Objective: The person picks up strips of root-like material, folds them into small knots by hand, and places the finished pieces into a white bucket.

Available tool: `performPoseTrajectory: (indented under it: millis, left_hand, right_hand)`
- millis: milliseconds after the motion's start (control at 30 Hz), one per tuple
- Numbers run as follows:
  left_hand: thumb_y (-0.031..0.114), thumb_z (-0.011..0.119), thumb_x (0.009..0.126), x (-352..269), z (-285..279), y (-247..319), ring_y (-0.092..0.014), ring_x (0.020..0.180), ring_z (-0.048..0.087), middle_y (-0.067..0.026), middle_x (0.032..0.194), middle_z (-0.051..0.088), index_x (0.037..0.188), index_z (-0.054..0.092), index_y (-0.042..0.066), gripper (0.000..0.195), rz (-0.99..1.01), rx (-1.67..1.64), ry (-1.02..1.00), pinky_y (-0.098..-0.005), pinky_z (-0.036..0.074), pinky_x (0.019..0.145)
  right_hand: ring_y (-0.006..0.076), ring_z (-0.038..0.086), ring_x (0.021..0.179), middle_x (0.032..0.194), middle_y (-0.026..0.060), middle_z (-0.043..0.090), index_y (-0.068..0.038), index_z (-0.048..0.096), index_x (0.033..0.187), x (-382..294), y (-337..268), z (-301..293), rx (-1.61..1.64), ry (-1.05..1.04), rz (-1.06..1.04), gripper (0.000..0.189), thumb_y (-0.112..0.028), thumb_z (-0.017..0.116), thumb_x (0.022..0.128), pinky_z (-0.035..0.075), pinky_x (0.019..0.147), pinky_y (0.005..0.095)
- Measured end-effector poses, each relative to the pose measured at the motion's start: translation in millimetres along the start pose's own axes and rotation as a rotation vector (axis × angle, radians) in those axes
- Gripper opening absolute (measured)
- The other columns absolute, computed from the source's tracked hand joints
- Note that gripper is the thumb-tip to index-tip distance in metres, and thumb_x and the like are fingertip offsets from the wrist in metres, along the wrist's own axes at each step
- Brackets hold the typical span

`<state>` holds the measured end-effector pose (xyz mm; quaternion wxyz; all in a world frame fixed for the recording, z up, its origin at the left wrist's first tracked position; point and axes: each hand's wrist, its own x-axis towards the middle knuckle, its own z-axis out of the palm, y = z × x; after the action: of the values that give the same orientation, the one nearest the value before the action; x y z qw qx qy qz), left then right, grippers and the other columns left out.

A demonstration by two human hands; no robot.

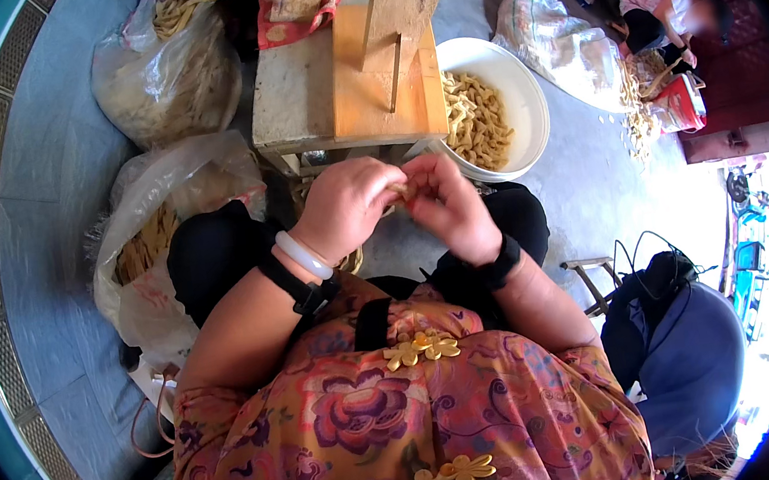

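Note:
My left hand (pixel 349 208) and my right hand (pixel 450 204) meet above my lap, just in front of a low wooden bench. Between their fingertips is a small tan strip or knotted piece (pixel 399 194), partly hidden by the fingers; its material cannot be told for certain. Both hands close on it. A white bucket (pixel 531 106) stands beyond my right hand, holding many small knotted tan pieces (pixel 481 119). Some tan strips (pixel 353 261) show below my hands, between my knees.
The bench (pixel 297 100) carries an upright wooden block (pixel 401 7) with a thin rod. Open plastic sacks (pixel 169 158) with tan strips stand at the left. A person (pixel 660 9) sits at the far right near a red bucket (pixel 685 102); another person in blue (pixel 693 361) is at the lower right.

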<state>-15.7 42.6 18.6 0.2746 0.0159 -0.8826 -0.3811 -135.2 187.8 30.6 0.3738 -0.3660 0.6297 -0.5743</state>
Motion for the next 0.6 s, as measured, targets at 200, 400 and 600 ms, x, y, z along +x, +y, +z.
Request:
performPoseTrajectory:
  millis: [200, 400, 600]
  left_hand:
    - [0.004, 0.063, 0.089, -12.4, 15.1, -15.6, -0.007, 0.096, 0.054, -0.0009, 0.106, 0.058, 0.098, 0.059, 0.004, 0.010, -0.657, -1.068, -0.167, -0.0236, 0.046, 0.084]
    - [0.006, 0.060, 0.092, -12.2, 12.4, -11.6, -0.007, 0.092, 0.054, 0.0001, 0.103, 0.059, 0.101, 0.062, 0.003, 0.010, -0.620, -1.027, -0.011, -0.0230, 0.046, 0.084]
    - [0.015, 0.057, 0.096, -7.1, 8.9, -5.1, -0.006, 0.075, 0.053, 0.0005, 0.085, 0.062, 0.104, 0.064, 0.001, 0.017, -0.501, -0.712, -0.018, -0.0209, 0.046, 0.069]
  right_hand:
    - [0.0236, 0.060, 0.075, 0.089, 0.0117, 0.058, -0.002, 0.052, 0.095, 5.2, 16.6, -3.5, -0.511, 0.219, -0.337, 0.028, 0.011, 0.060, 0.072, 0.049, 0.068, 0.0318]
    - [0.0232, 0.062, 0.074, 0.081, 0.0103, 0.061, -0.001, 0.057, 0.095, 1.7, 15.8, -4.0, -0.389, 0.077, -0.228, 0.018, 0.004, 0.064, 0.079, 0.050, 0.067, 0.0322]
    - [0.0214, 0.063, 0.071, 0.079, 0.0140, 0.063, 0.000, 0.057, 0.088, 1.6, 10.7, -3.8, 0.293, -0.066, 0.177, 0.017, -0.015, 0.054, 0.095, 0.048, 0.062, 0.0325]
